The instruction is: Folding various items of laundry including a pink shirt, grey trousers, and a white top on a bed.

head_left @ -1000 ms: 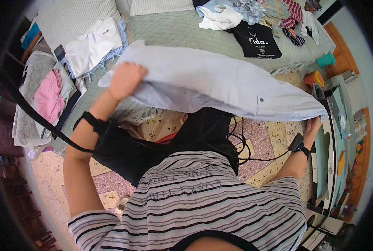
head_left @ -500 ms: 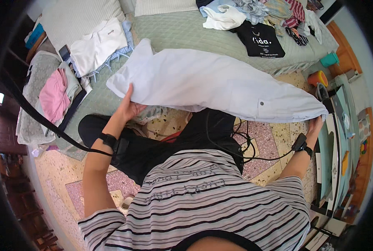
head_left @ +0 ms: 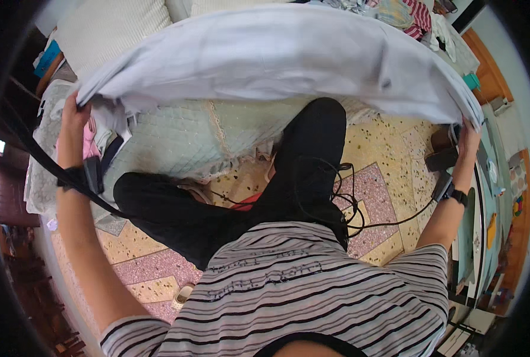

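Observation:
A pale bluish-white garment is stretched in a wide arc in front of me, slightly blurred. Its exact kind is hard to make out. My left hand grips its left end, fingers closed round the bunched cloth. At the far right, my right hand clasps the opposite end. The cloth hangs between both hands above the bed and hides much of what lies there. Each wrist wears a dark strapped device, with a black cable running to it.
A quilted pale green bedspread covers the bed ahead. Folded clothes with a pink piece lie at its left, and piled clothes at the far right. Black cables coil on the patterned floor beside my knee. A glass-topped table stands right.
Both hands have moved outward and up, the left one farthest. The garment has gone from hanging loosely bunched to spread taut and lifted away from me.

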The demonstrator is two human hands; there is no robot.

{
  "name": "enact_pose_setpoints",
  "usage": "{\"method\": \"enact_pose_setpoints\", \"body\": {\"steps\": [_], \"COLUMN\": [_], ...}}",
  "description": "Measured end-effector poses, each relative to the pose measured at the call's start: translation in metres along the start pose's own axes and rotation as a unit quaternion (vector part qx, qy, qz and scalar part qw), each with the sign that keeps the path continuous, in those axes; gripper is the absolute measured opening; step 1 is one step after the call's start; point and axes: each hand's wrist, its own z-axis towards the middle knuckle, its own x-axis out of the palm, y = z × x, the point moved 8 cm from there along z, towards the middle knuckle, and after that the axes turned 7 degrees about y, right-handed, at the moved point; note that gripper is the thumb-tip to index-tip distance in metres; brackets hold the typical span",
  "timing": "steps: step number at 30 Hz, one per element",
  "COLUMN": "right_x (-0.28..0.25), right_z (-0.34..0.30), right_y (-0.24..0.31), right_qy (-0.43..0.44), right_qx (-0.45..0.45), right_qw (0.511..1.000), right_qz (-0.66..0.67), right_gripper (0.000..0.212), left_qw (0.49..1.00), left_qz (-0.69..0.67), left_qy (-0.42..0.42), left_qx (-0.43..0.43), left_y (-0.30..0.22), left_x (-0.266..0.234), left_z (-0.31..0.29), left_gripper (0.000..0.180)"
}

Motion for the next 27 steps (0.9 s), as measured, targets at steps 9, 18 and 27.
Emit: {"method": "enact_pose_setpoints", "body": {"steps": [9, 18, 27], "right_x": [0.193, 0.315, 0.227], "right_z": [0.115, 0.204, 0.007], "right_y": [-0.061, -0.006, -0.315], "right_qy": [0.124, 0.188, -0.102], "right_qx": [0.011, -0.055, 0.491], "right_qw": [0.989, 0.963, 0.843], "right_qz": [-0.084, 0.186, 0.193], "right_gripper": [0.043, 0.033, 0.019], "left_qw": [0.935, 0.753, 0.958], "left_qz": [-0.104, 0.577, -0.171], "left_qy": [-0.324, -0.127, -0.19], "left_qx": [-0.101, 0.29, -0.133], "left_y": [-0.039, -0.148, 0.149], "left_x": [-0.196, -0.118, -0.084], "left_z": [-0.056, -0.107, -0.203], "left_gripper": [0.017, 0.055, 0.042]}}
